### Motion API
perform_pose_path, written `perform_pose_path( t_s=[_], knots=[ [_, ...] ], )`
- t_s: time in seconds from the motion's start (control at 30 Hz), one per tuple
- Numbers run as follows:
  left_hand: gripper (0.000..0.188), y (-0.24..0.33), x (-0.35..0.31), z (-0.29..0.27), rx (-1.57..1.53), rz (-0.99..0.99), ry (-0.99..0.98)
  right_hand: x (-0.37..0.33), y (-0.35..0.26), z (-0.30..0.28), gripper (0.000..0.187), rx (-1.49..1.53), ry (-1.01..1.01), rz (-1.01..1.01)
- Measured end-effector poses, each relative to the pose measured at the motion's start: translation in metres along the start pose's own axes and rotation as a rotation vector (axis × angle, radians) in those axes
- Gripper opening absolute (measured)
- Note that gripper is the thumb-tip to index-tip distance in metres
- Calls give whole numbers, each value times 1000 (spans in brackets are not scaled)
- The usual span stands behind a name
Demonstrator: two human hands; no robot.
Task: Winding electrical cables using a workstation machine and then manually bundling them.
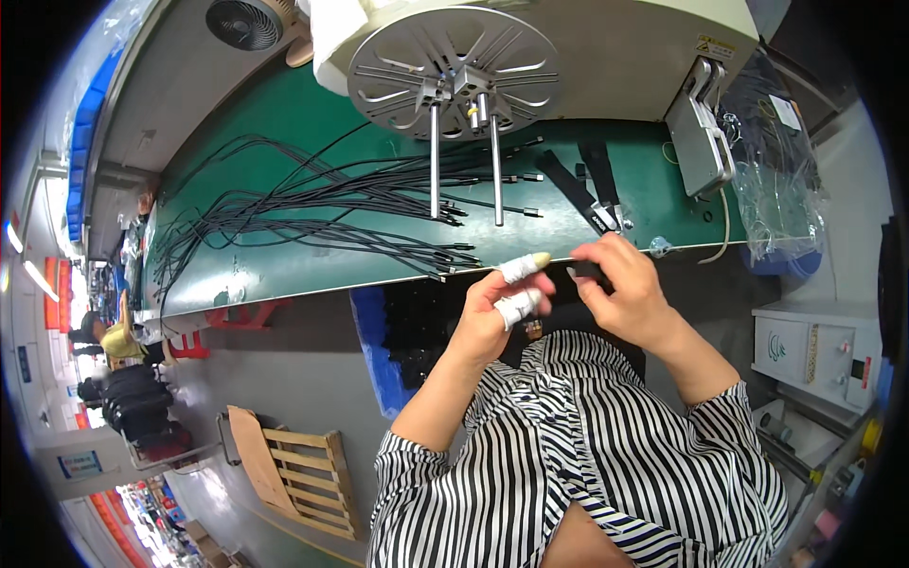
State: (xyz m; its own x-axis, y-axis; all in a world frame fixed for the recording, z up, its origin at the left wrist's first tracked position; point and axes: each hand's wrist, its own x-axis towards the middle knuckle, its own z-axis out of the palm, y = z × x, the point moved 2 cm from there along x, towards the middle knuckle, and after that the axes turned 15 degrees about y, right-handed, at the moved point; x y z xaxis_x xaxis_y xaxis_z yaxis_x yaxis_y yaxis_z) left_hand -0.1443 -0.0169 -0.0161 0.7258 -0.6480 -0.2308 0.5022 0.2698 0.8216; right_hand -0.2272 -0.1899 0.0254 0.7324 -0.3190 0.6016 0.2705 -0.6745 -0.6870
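In front of the bench edge my right hand (627, 289) pinches a small black strip (587, 271) between thumb and fingers; most of it is hidden by the hand. My left hand (488, 308) is just to its left, white tape wrapped round the thumb and a finger, the fingers apart and nothing visible in them. Black fabric straps (568, 185) lie on the green bench (360, 114) beyond my right hand. Left of them spreads a loose bunch of black cables (312, 199) with metal-tipped connectors.
Over the bench stands a machine with a slotted metal disc (454, 71) and two rods pointing toward me. A metal bracket (703, 142) and clear plastic bags (781, 189) are at right. Below the bench sits a blue bin (379, 364) holding black items. A fan (248, 24) is far left.
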Motion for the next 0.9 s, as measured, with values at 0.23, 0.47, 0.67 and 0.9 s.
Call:
perform_pose_path(
  t_s=[0.23, 0.47, 0.67, 0.9],
  knots=[
    [58, 18, -34, 9, 76, -524, -230, 8, -12, 21, 25, -505, -242, -596],
    [19, 12, -48, 19, 808, -391, -304, -3, -9, 29, 15, -270, -679, -578],
    [20, -15, -52, 10, 1429, 218, -401, -22, -6, 42, 17, -315, -644, -685],
    [20, 20, -13, -4, 665, 55, -26, 13, -4, 18, 39, -248, -567, -165]
  ],
)
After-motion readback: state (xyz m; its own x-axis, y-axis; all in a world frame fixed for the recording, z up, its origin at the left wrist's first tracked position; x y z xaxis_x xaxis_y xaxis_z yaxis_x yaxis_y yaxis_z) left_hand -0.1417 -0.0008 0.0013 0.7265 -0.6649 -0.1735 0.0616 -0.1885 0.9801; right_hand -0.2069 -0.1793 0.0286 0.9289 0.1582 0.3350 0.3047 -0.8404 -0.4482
